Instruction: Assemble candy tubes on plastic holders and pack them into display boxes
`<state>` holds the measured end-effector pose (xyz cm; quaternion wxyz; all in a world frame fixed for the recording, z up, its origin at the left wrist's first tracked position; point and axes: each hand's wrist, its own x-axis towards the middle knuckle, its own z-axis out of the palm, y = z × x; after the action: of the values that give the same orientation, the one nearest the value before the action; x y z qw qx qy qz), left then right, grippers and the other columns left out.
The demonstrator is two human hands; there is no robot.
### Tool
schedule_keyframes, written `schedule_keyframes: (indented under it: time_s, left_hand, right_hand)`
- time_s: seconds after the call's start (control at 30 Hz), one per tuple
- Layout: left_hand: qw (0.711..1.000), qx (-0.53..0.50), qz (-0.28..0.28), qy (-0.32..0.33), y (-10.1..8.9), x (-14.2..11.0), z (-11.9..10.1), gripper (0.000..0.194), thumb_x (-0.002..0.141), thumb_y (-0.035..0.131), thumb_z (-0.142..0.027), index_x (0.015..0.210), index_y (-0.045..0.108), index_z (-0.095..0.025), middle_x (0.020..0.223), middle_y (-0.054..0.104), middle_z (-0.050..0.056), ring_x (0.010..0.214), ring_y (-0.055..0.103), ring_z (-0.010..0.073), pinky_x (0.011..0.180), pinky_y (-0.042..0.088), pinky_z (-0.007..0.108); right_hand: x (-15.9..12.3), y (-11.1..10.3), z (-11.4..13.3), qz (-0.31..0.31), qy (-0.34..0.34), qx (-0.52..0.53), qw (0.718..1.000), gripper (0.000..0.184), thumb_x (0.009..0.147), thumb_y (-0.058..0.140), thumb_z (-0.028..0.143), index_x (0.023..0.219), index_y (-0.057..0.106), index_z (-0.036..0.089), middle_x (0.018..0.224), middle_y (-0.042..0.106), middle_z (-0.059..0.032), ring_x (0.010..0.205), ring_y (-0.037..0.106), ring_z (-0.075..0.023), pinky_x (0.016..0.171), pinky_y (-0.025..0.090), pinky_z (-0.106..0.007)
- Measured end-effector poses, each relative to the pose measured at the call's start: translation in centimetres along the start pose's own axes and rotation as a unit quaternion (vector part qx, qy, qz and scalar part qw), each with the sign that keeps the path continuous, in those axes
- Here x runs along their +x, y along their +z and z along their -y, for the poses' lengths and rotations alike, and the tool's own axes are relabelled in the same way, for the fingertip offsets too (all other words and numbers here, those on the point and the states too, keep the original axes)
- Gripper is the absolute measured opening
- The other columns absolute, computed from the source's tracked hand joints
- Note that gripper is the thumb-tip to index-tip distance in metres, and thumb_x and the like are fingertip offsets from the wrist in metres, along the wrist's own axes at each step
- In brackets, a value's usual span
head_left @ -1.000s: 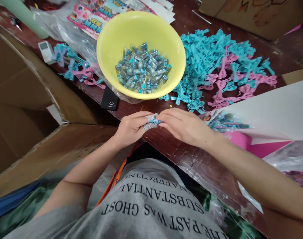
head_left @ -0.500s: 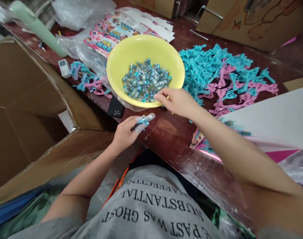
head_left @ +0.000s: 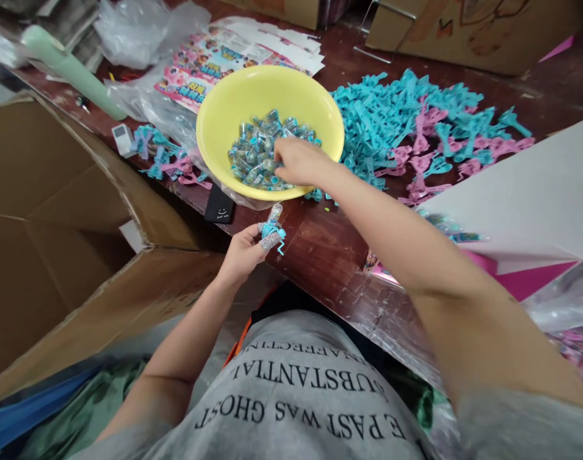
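My left hand (head_left: 243,252) is closed on a small glitter tube with a blue plastic piece clipped to it (head_left: 272,229), held at the table's near edge. My right hand (head_left: 298,161) reaches into the yellow bowl (head_left: 214,121), fingers curled down onto the heap of small glitter tubes (head_left: 255,156). Whether a tube is in its fingers is hidden. A big pile of blue and pink plastic bow pieces (head_left: 406,131) lies to the right of the bowl.
An open cardboard box (head_left: 56,223) stands at the left, below the table edge. A black card (head_left: 219,206), a small white device (head_left: 123,139), a few bow pieces (head_left: 164,160), printed cards (head_left: 224,54), plastic bags and a white sheet (head_left: 516,198) lie on the table.
My right hand left the piece in my left hand and moved forward into the yellow bowl. My left hand kept the tube and turned it more upright.
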<state>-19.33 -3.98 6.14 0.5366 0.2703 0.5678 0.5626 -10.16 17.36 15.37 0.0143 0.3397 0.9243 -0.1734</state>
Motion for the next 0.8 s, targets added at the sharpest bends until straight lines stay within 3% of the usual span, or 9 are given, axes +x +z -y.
schedule_keyframes:
  time_s: [0.07,0.13,0.23,0.3,0.43,0.57,0.7,0.8]
  left_hand:
    - [0.999,-0.033,0.017,-0.034,0.3,0.0,-0.3,0.054,0.063,0.101,-0.055,0.094,0.079,-0.017,0.065,0.061,-0.004,0.047,0.035,0.0029,0.042,0.023,0.016]
    - [0.996,-0.058,0.043,-0.055,1.1,0.1,-0.6,0.054,0.061,0.102,-0.055,0.090,0.077,-0.017,0.060,0.056,-0.005,0.045,0.032,0.0026,0.040,0.019,0.016]
    - [0.990,-0.082,0.089,-0.075,2.8,0.1,-0.9,0.052,0.061,0.103,-0.053,0.087,0.077,-0.017,0.061,0.058,-0.004,0.045,0.033,0.0030,0.040,0.022,0.017]
    - [0.985,-0.090,0.125,-0.083,4.3,0.0,-1.0,0.048,0.063,0.103,-0.051,0.089,0.078,-0.018,0.061,0.057,-0.004,0.046,0.033,0.0028,0.041,0.024,0.017]
    - [0.976,-0.081,0.182,-0.091,7.1,-0.3,-0.6,0.043,0.067,0.101,-0.048,0.091,0.080,-0.019,0.063,0.058,-0.003,0.048,0.036,0.0037,0.043,0.026,0.017]
    - [0.974,-0.031,0.216,-0.062,9.0,-0.7,-0.5,0.044,0.072,0.097,-0.054,0.095,0.083,-0.020,0.067,0.064,-0.002,0.049,0.039,0.0051,0.044,0.029,0.018]
    - [0.966,0.094,0.230,0.074,10.0,-1.2,-1.4,0.031,0.081,0.092,-0.047,0.094,0.084,-0.020,0.083,0.076,0.002,0.067,0.059,0.0108,0.066,0.052,0.023]
    - [0.932,0.196,0.230,0.201,10.6,-1.7,-2.1,0.020,0.090,0.085,-0.039,0.092,0.081,-0.020,0.087,0.077,0.003,0.078,0.066,0.0146,0.077,0.056,0.027]
  right_hand:
    - [-4.3,-1.0,-1.0,-0.063,-0.046,0.068,0.995,0.044,0.098,0.062,0.024,0.142,0.062,0.018,0.129,0.071,-0.0130,0.119,0.068,-0.0311,0.103,0.054,-0.047]
    - [-9.5,-1.1,-1.5,-0.086,-0.103,0.149,0.980,0.044,0.102,0.059,0.026,0.145,0.058,0.023,0.130,0.071,-0.0095,0.119,0.067,-0.0279,0.105,0.054,-0.047]
    - [-16.6,0.2,-1.6,-0.098,-0.137,0.294,0.941,0.029,0.104,0.058,0.028,0.132,0.063,0.025,0.131,0.071,-0.0099,0.117,0.069,-0.0249,0.101,0.057,-0.044]
    - [-19.9,1.4,-1.8,-0.136,-0.112,0.342,0.923,0.022,0.102,0.066,0.034,0.122,0.066,0.025,0.131,0.071,-0.0108,0.118,0.069,-0.0251,0.099,0.059,-0.043]
    - [-23.3,2.7,-3.1,-0.191,-0.026,0.352,0.916,0.025,0.099,0.075,0.040,0.117,0.068,0.025,0.117,0.074,-0.0076,0.107,0.071,-0.0224,0.096,0.059,-0.040]
    - [-25.3,2.7,-3.9,-0.178,-0.033,0.342,0.922,0.020,0.104,0.068,0.032,0.123,0.069,0.025,0.116,0.077,-0.0060,0.103,0.074,-0.0199,0.091,0.060,-0.036]
    - [-27.0,2.8,-4.1,-0.188,-0.056,0.289,0.937,0.018,0.106,0.064,0.029,0.122,0.071,0.027,0.116,0.079,-0.0054,0.104,0.075,-0.0196,0.092,0.060,-0.036]
    - [-28.0,2.8,-4.2,-0.189,-0.034,0.266,0.945,0.019,0.107,0.064,0.035,0.119,0.072,0.024,0.112,0.080,-0.0061,0.097,0.076,-0.0195,0.085,0.059,-0.034]
